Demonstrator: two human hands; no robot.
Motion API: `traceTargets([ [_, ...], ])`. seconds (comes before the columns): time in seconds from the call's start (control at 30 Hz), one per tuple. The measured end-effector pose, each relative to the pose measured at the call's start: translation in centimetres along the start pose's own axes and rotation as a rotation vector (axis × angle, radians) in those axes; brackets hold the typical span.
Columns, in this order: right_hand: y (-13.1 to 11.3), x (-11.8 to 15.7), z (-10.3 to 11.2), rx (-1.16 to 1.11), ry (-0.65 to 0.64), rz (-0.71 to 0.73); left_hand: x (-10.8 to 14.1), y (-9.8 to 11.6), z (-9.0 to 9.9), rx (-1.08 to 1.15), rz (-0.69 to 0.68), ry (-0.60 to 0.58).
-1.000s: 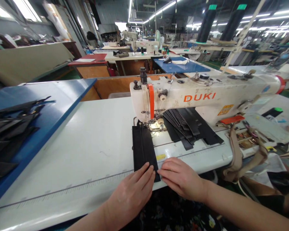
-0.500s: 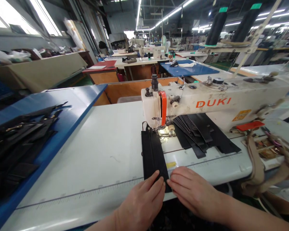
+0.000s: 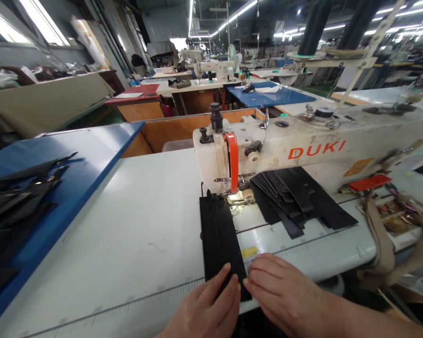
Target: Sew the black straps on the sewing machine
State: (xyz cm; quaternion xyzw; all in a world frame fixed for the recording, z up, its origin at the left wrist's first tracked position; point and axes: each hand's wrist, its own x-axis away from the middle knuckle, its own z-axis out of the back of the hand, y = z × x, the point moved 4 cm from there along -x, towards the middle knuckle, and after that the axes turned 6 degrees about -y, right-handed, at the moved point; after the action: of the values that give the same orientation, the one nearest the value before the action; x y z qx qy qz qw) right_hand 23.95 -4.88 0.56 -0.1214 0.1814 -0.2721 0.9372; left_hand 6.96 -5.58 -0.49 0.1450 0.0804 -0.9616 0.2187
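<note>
A long black fabric strip point(image 3: 220, 239) with a lengthwise seam or fold lies on the white machine table, its far end under the presser foot of the sewing machine point(image 3: 268, 152). My left hand point(image 3: 211, 300) is on the strip's near end, fingers together and pressed to the cloth; its thumb cannot be made out. At the right edge of that end, my right hand point(image 3: 282, 286) is closed, its fingertips gripping the border. Both hands sit close together at the table's front edge. The needle area is lit but partly hidden by the machine head.
Fanned black pieces point(image 3: 285, 197) lie under the machine arm. On the blue side table point(image 3: 91, 145) at left is a heap of black strips point(image 3: 24, 192). Beige straps point(image 3: 377, 239) hang at right beside a parts tray point(image 3: 396, 213). Thread cones point(image 3: 313, 30) stand above.
The view has shifted, so the machine and table appear slightly further left and nearer. Both hands keep their places on the near end of the strip, which still lies under the foot.
</note>
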Motion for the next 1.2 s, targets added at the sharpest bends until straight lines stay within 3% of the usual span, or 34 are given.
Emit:
traceTargets([
  [0.2, 0.7, -0.8, -0.1, 0.027, -0.063, 0.023, -0.2, -1.0, -0.3, -0.010, -0.019, -0.017],
  [0.27, 1.2, -1.3, 0.0, 0.027, -0.071, 0.020, -0.4, -1.7, -0.3, 0.015, -0.030, -0.042],
  [0.4, 2.6, -2.5, 0.2, 0.045, -0.088, -0.007, -1.1, -3.3, 0.0, 0.072, -0.035, 0.024],
  [0.47, 3.4, -3.2, 0.2, 0.066, -0.090, -0.029, -1.6, -4.2, 0.0, 0.087, -0.036, -0.010],
  [0.63, 5.1, -4.6, 0.2, 0.106, -0.069, -0.054, -3.0, -6.5, -0.2, 0.074, -0.020, -0.049],
  [0.97, 7.7, -7.3, 0.7, 0.199, 0.017, -0.190, -4.8, -10.8, -0.8, 0.054, 0.040, 0.068],
  [1.2, 8.0, -7.4, 0.8, 0.199, 0.118, -0.247, -5.8, -13.5, -1.9, 0.035, 0.121, 0.098],
])
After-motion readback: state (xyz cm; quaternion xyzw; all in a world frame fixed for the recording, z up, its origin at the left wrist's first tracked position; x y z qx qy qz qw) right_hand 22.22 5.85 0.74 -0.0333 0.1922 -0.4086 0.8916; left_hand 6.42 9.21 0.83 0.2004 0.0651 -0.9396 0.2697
